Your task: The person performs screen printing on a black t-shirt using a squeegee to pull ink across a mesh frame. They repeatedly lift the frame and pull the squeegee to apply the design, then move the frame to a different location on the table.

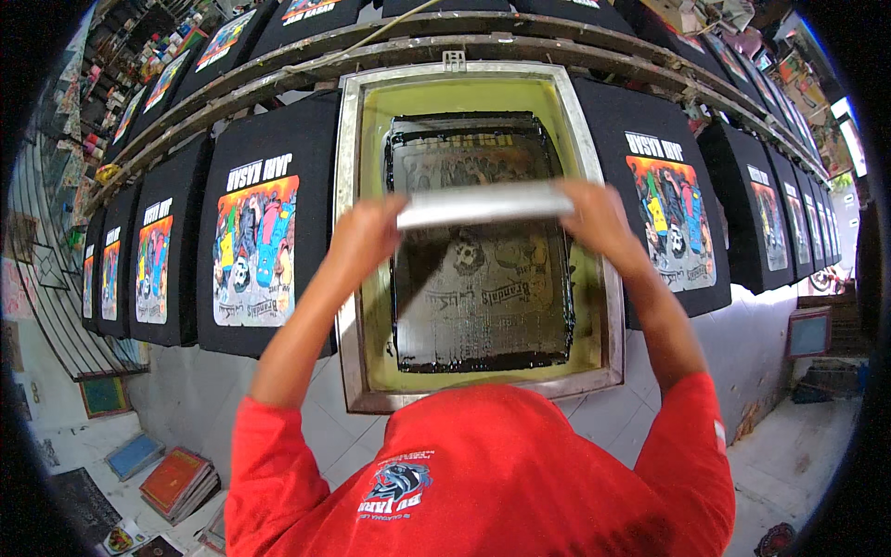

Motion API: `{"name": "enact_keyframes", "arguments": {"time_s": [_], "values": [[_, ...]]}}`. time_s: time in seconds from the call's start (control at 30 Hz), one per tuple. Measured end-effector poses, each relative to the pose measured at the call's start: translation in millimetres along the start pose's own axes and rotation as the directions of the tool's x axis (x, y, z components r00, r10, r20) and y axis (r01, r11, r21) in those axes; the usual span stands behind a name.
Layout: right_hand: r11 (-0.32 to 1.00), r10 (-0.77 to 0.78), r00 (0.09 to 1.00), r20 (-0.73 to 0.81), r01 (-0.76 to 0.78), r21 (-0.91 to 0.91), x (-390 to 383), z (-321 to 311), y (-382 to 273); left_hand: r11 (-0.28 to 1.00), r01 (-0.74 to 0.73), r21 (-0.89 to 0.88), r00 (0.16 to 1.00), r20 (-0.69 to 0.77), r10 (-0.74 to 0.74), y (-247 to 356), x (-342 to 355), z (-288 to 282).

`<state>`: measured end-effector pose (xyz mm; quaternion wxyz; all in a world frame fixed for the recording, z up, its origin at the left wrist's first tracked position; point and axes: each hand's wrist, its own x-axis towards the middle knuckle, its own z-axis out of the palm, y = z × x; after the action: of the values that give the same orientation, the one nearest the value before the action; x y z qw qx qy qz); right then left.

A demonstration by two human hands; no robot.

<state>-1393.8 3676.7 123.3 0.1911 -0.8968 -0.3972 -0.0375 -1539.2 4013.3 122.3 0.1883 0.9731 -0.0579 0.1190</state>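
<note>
I grip the squeegee [484,204] at both ends, left hand [364,237] and right hand [594,215] closed on it, about a third down the screen [483,237]. Black ink lies below it, so most of this stroke seems undone; shirts [255,246] on both sides already show prints.

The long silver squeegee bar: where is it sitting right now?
In the head view, the long silver squeegee bar lies across the upper part of the metal-framed printing screen, gripped by the left hand and right hand.

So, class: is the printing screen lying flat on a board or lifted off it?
Flat: the metal-framed screen fills a slot among the shirt boards, both hands pressing a squeegee on its mesh.
</note>
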Motion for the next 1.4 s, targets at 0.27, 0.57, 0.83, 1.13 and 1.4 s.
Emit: {"name": "enact_keyframes", "arguments": {"time_s": [0.27,0.57,0.83,1.13,1.4], "values": [[0.995,-0.032,0.991,-0.128,0.02,-0.093,123,83,90,0.992,-0.097,0.076,0.974,-0.2,0.11,-89,120,81],[0.998,-0.051,0.943,0.33,0.035,0.053,82,-12,26,0.987,0.054,-0.148,0.935,0.355,0.002,-42,80,-17],[0.977,0.097,0.869,0.486,-0.176,0.121,-104,-29,-65,0.964,0.162,-0.213,0.836,0.549,-0.019,57,-80,-29],[0.991,0.13,0.961,0.243,-0.127,-0.029,-153,16,-81,0.996,0.089,-0.023,0.96,0.267,-0.079,76,-143,6],[0.999,-0.007,1.0,0.019,0.008,-0.031,-229,16,-101,0.996,0.084,0.008,0.982,0.169,-0.084,109,-205,10]]}}
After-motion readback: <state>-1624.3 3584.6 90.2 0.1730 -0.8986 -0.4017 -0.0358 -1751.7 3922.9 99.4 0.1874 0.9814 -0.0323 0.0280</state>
